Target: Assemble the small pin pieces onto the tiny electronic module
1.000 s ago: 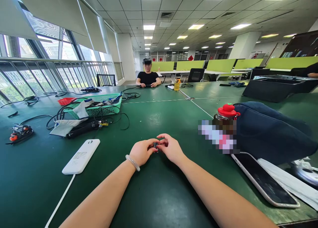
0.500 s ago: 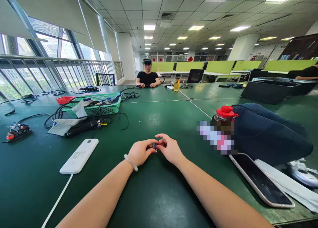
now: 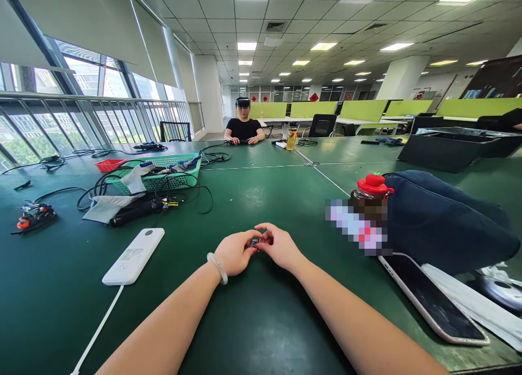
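Note:
A small dark bluish piece with lighter specks [image 3: 255,243] sits between the fingertips of both hands, just above the green table [image 3: 261,320]. It is too small and too covered by fingers for me to make out its kind. My left hand [image 3: 234,253], with a pale bangle at the wrist, pinches it from the left. From the other side my right hand [image 3: 281,248] closes thumb and fingers on it. The two hands meet at the fingertips.
To the left lies a white power bank [image 3: 134,257] with a cable. Beyond it, a green basket [image 3: 191,173] holds cables. At right are a phone [image 3: 432,299], a navy bag [image 3: 444,220] and a red-lidded bottle [image 3: 373,187]. A person [image 3: 243,127] sits across the table.
The small piece shows a little more between my fingertips, its face turned slightly. Both hands stay in nearly the same place; the whole view has shifted slightly.

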`<state>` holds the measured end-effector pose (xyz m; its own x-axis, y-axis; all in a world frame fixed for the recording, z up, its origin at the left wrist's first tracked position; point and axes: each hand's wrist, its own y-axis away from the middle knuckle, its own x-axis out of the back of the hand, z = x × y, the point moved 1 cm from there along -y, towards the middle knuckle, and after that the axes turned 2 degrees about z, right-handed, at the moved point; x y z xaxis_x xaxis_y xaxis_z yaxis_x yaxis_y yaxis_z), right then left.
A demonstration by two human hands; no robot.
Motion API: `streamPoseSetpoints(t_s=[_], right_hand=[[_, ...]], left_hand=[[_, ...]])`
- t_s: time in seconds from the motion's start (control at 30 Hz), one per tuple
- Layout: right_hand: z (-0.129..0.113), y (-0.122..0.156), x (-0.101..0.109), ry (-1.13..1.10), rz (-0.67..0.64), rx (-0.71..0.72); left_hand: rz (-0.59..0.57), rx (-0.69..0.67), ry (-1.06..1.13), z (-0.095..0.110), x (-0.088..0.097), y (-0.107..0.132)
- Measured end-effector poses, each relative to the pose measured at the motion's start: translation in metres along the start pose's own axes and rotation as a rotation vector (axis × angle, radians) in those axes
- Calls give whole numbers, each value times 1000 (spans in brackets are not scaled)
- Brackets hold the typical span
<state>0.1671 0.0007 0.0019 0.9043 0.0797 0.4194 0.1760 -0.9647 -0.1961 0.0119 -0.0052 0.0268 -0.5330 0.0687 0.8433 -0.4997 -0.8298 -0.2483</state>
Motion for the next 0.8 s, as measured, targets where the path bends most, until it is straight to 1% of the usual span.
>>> streamPoseSetpoints(t_s=[0.1, 0.2, 0.27, 0.53, 0.8], right_hand=[[5, -1, 5, 236, -38, 61], [8, -1, 7, 421, -34, 89], [9, -2, 5, 494, -43, 84], [9, -1, -3, 633, -82, 103], [10, 1, -3, 649, -83, 125]], left_hand=[[4, 21, -25, -4, -1, 0], [67, 71, -26, -10, -1, -1], [105, 87, -17, -13, -2, -2], [122, 84, 21, -14, -4, -2], [87, 122, 48, -16, -4, -3]])
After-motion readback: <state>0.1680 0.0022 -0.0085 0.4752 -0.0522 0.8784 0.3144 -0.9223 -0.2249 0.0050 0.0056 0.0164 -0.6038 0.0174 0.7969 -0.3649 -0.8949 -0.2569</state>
